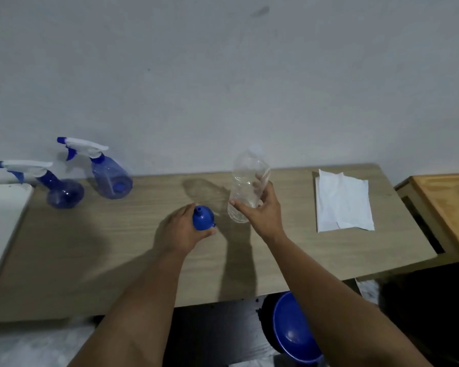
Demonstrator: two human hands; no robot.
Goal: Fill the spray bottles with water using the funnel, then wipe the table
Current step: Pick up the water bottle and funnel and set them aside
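Both arms reach forward: the left hand (182,229) cups a blue funnel (203,218), the right hand (263,211) beside it grips a clear plastic bottle (247,185).

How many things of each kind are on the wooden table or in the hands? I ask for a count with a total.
Blue translucent plastic spray bottles: 2
Clear plastic water bottle, in the right hand: 1
Small blue plastic funnel, in the left hand: 1
White folded cloth: 1
Total: 5

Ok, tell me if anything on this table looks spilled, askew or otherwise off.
One thing: a darker patch on the table, behind the funnel and left of the clear bottle, looks like a wet spill or a shadow. The spray bottles stand upright.
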